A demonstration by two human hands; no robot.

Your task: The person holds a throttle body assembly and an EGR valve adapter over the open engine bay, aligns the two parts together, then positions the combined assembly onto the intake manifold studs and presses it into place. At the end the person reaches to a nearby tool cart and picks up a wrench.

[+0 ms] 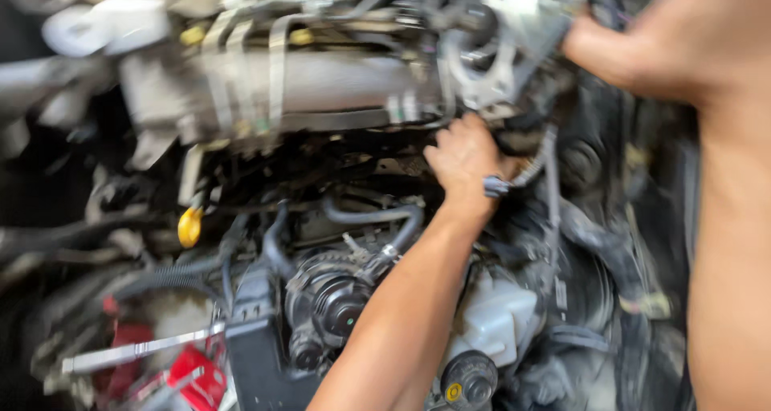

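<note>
Right forearm: fills the frame's 3 o'clock edge, bare, closest to the lens, running up to the right hand [634,46] at 1 o'clock.
Right hand: wrapped over the grey metal housing [490,66] at the engine's top; fingers hidden behind it, so I cannot tell how they sit.
Left hand [466,158]: arm rises from 6 o'clock; fingers curled together and tucked under the housing, into the dark gap below the long grey manifold [321,86].
Plug: a small dark connector [496,187] on its wire lies just beside the left wrist.
Containers: white plastic tank [494,319] at 5 o'clock, contents not visible; black cap with a yellow mark [468,379] below it.
Dipstick: yellow handle [189,226] at 9 o'clock.
Room: hoses and the round alternator [333,299] crowd the left arm closely; picture blurred.
</note>
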